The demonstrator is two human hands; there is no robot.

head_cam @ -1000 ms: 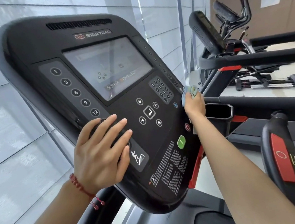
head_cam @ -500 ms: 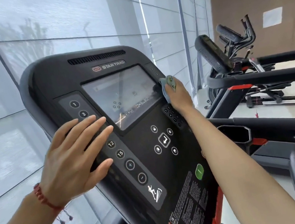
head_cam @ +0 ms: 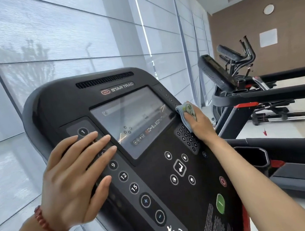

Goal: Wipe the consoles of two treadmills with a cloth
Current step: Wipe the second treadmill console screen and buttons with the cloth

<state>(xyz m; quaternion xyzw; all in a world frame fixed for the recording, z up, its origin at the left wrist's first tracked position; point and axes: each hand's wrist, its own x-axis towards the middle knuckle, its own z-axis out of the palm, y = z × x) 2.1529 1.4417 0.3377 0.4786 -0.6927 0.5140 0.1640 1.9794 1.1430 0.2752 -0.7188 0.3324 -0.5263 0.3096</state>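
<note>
A black treadmill console [head_cam: 82, 104] marked STAR TRAC is seen tilted across the middle of the view, with its screen [head_cam: 132, 121] set in the upper centre of the panel. The left hand [head_cam: 73, 179] is laid flat against the left edge of the console, fingers spread and extended over the column of numbered buttons [head_cam: 123, 176], nothing being gripped by it. A red beaded bracelet [head_cam: 43, 221] is worn on the left wrist. The right hand [head_cam: 200, 123] is closed around a pale blue cloth [head_cam: 184, 111], which is pressed against the right edge of the console, just beside the lower right corner of the screen and just above the small keypad [head_cam: 187, 139]. The two hands are held well apart, one at each side of the panel. A green button [head_cam: 220, 203] and a red button [head_cam: 223, 181] are seen toward the lower right corner of the console. A second treadmill console [head_cam: 212, 72] is seen edge-on to the right, well apart from the first, beside the shaded window [head_cam: 62, 34]. A brown wall [head_cam: 287, 5] is seen behind it.
</note>
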